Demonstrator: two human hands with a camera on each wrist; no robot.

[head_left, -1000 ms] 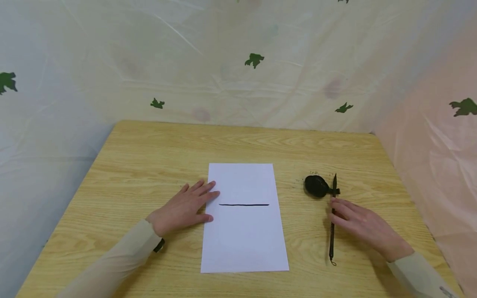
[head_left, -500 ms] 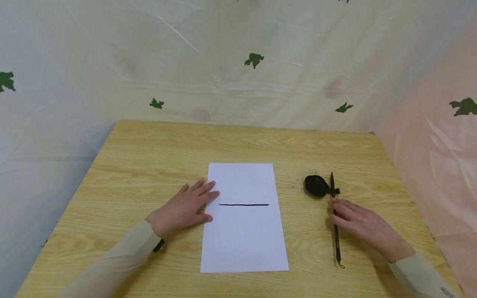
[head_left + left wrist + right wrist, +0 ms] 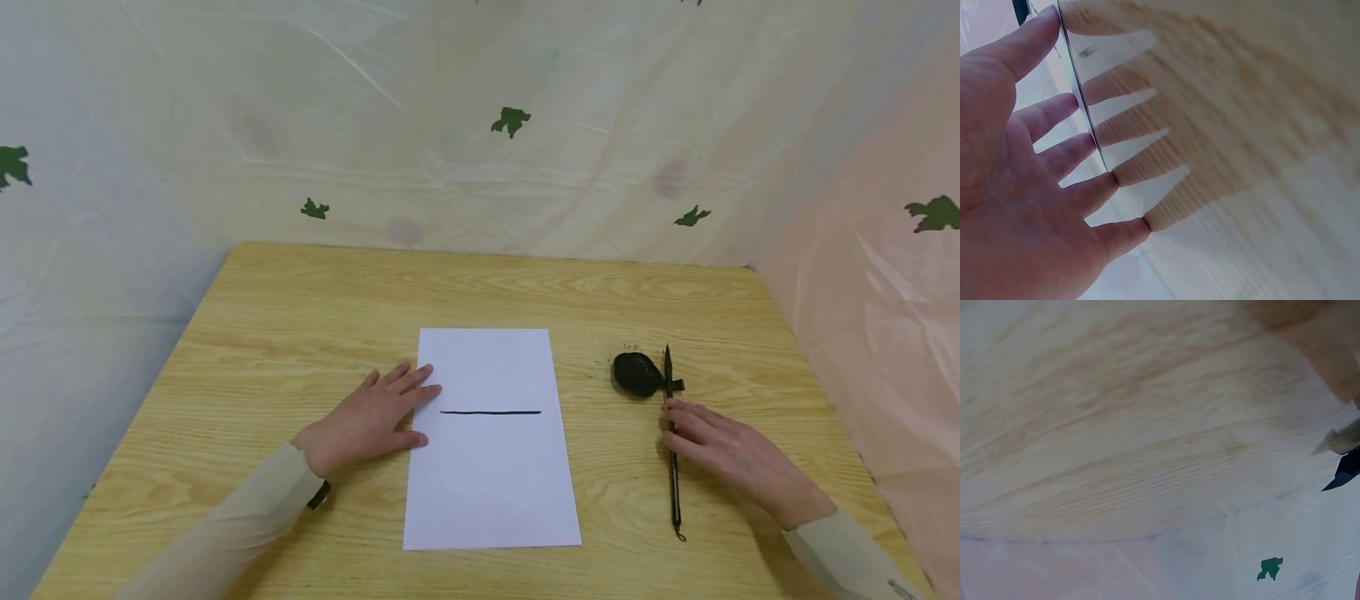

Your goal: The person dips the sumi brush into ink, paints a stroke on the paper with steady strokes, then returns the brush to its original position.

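A sheet of white paper bearing one black horizontal stroke lies on the table. My left hand is spread flat, fingertips and thumb resting on the paper's left edge; the left wrist view shows its straight fingers touching the surface. At the right, my right hand pinches a dark writing brush between fingers and thumb. The brush lies nearly lengthwise, bristles pointing away, crossing the short handle of a small black ink dish. Only a dark pointed tip shows in the right wrist view.
The wood-grain table has small dark specks around the ink dish. Pale plastic sheeting with green bird shapes hangs behind and at both sides. A black strap shows under the left wrist.
The brush's looped rear end has swung to the right, then slightly back left, while its tip shifted a little left. Both hands have stayed in place.
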